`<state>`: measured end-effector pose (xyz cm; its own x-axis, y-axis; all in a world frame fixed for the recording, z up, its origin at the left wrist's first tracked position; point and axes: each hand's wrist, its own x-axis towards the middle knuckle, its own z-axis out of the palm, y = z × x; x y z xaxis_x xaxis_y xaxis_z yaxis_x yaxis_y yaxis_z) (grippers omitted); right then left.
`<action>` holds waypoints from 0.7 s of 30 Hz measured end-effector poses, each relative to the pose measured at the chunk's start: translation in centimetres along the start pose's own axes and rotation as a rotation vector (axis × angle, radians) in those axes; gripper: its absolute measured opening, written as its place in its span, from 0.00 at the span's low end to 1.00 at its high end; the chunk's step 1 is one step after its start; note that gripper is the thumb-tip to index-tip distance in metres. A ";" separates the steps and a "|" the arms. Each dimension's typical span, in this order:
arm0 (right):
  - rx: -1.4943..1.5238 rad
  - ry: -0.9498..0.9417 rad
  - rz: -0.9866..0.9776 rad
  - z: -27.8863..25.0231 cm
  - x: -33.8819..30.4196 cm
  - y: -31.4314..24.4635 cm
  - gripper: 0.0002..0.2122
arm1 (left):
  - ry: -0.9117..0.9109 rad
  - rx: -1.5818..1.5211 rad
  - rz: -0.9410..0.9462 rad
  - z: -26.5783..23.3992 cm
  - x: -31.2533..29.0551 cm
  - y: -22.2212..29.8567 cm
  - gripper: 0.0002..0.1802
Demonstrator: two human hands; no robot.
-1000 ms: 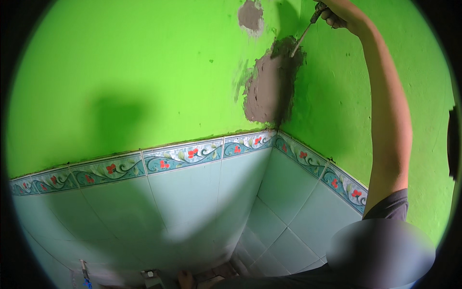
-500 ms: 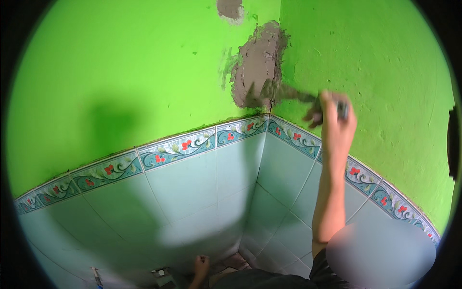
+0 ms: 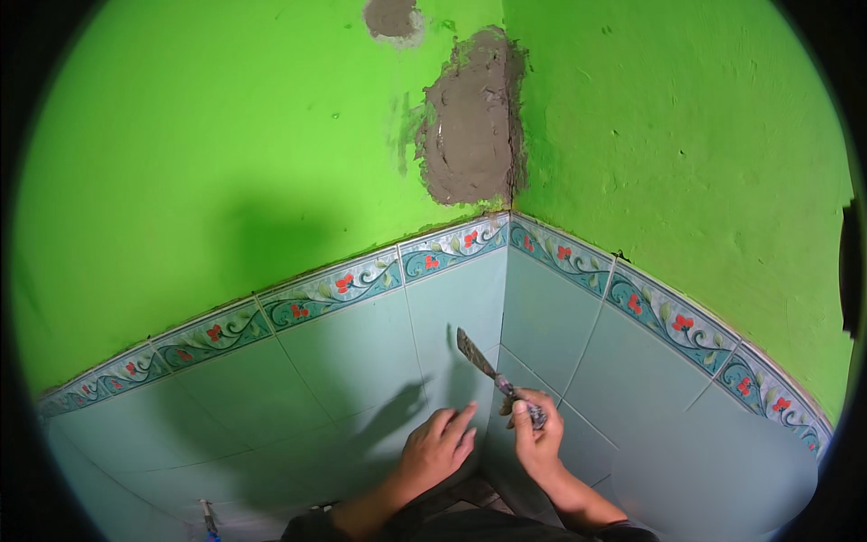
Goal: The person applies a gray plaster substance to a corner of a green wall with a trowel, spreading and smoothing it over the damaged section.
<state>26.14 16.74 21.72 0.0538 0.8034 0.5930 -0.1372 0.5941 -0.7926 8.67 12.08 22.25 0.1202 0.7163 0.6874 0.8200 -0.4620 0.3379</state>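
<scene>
My right hand (image 3: 540, 440) grips a putty knife (image 3: 479, 354) by its smeared handle, the thin dirty blade pointing up and to the left in front of the tiles. To its left, my left hand (image 3: 437, 449) is empty, with its fingers apart and the fingertips near the knife's handle, not on it. Above both hands, a patch of wet-looking grey-brown mortar (image 3: 470, 126) covers the green wall (image 3: 244, 117) at the corner. Its face is mostly smooth, with ragged edges and a few small pits.
A smaller mortar patch (image 3: 392, 20) sits higher on the left wall. Below the green paint runs a floral border (image 3: 343, 287) above pale green tiles (image 3: 352, 343). A blue-ended tool (image 3: 210, 522) stands at the lower left. Something dark (image 3: 849, 271) edges the far right.
My right hand has come down from the mortar patch with the putty knife, to in front of the tiles. My left hand has risen beside it, fingers now spread.
</scene>
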 end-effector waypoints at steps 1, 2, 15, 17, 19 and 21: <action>-0.256 -0.051 -0.064 -0.2 -0.1 -0.1 0.10 | -0.033 0.047 0.091 0.2 0.9 0.2 0.26; -0.246 -0.052 -0.062 -0.3 0.0 -0.1 0.10 | -0.067 0.093 0.183 0.4 1.6 0.4 0.29; -0.410 -0.096 -0.190 -2.5 0.3 -0.1 0.11 | -0.142 0.115 0.377 3.4 5.2 0.1 0.33; -0.410 -0.114 -0.199 -2.7 0.6 -0.3 0.13 | -0.139 0.104 0.367 3.0 5.6 0.7 0.33; -0.414 -0.182 -0.289 -2.7 1.1 -1.0 0.17 | -0.135 0.097 0.354 2.8 6.0 0.9 0.32; -0.363 -0.196 -0.304 -2.9 1.5 -2.0 0.18 | -0.115 0.055 0.323 2.3 6.6 0.7 0.30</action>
<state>29.40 16.92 23.78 -0.1531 0.5906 0.7923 0.2097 0.8029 -0.5580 11.39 17.72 25.56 0.4381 0.5934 0.6752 0.7579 -0.6477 0.0776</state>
